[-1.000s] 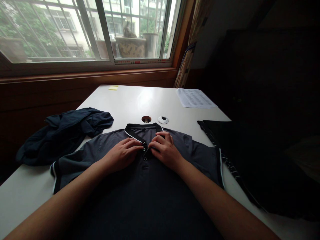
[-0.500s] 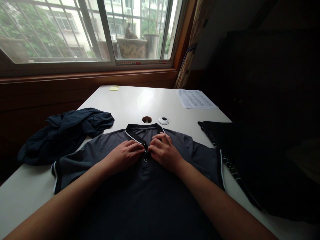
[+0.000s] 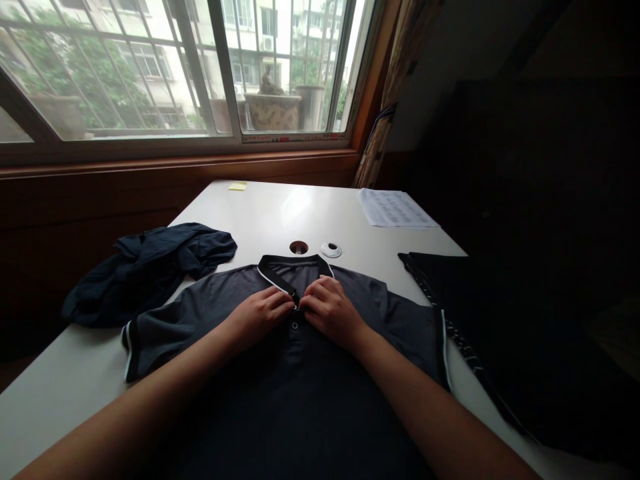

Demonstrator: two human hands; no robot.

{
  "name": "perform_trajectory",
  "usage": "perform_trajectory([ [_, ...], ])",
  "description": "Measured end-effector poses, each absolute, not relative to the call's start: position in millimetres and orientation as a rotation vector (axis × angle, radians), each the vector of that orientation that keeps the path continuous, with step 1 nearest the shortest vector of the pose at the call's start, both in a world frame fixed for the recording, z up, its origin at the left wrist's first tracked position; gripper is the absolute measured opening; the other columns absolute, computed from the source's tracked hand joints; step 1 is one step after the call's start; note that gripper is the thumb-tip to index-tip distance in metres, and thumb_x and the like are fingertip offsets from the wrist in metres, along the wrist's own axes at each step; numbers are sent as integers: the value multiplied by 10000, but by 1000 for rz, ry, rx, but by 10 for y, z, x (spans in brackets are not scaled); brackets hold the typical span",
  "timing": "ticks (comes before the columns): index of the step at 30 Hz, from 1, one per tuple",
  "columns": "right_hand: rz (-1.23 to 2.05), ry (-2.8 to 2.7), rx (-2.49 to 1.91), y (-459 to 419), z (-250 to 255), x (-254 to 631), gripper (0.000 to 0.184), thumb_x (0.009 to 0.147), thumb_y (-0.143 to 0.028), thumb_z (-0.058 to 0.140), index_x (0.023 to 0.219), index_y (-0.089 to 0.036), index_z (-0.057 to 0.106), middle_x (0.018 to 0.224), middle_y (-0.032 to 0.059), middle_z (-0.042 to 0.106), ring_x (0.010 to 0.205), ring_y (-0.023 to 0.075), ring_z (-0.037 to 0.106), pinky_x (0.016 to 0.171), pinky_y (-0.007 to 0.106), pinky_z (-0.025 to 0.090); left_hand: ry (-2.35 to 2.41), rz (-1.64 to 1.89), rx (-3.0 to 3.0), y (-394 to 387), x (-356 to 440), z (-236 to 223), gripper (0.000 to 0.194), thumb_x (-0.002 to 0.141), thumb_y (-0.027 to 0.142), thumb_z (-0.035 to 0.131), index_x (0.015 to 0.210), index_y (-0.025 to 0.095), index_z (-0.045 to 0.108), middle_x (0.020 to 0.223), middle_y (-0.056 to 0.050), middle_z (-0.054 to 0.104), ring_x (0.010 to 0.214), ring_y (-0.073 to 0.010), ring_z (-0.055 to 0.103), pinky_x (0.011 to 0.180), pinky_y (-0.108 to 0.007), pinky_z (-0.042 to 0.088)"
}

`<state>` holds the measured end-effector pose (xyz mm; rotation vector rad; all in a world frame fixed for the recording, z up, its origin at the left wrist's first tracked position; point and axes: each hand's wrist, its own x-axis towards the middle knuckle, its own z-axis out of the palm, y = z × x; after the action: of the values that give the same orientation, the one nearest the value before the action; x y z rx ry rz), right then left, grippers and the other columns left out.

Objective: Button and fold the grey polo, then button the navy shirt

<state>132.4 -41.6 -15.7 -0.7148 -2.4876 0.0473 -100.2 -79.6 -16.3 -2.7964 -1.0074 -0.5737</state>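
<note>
A dark grey polo shirt (image 3: 300, 393) lies face up and spread out, its black collar (image 3: 274, 275) edged in white. At the front placket my left hand (image 3: 260, 313) pinches the fabric beside the buttons. Opposite it, my right hand (image 3: 333, 308) is closed on the placket's other edge, its fingers curled. One ring-shaped button (image 3: 295, 325) shows just below my fingertips. Another small button sits between the hands, partly covered by fingers.
The white table (image 3: 260, 213) carries a crumpled navy garment (image 3: 155, 270) on the left and black clothing (image 3: 500, 320) on the right. Printed sheets (image 3: 397, 209), a yellow sticky note (image 3: 238, 186), a cable hole (image 3: 299, 247) and its cover (image 3: 331, 250) lie further back.
The view has shifted a little, so everything sits slightly lower and further right. Both hands stay at the placket; the right fingers have curled in more.
</note>
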Motion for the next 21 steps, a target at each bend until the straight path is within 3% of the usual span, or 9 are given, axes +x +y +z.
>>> perform_trajectory([
  [9,48,-2491,-729,-414,-131,1335,64,909,-204,650,916,-237,705,968,50,675,1027,251,519,1009,459,375,-848,-154,-2757,-685,-948,-11,96,924,85,560,957,128,640,924,-87,616,814,-207,555,673,-327,521],
  [21,94,-2409,-690,-403,-134,1338,58,911,-203,669,917,-230,721,923,42,687,993,232,548,1032,451,374,-691,-478,-2725,-602,-1055,-123,169,1016,164,467,967,164,629,903,-44,616,772,-148,533,672,-296,485],
])
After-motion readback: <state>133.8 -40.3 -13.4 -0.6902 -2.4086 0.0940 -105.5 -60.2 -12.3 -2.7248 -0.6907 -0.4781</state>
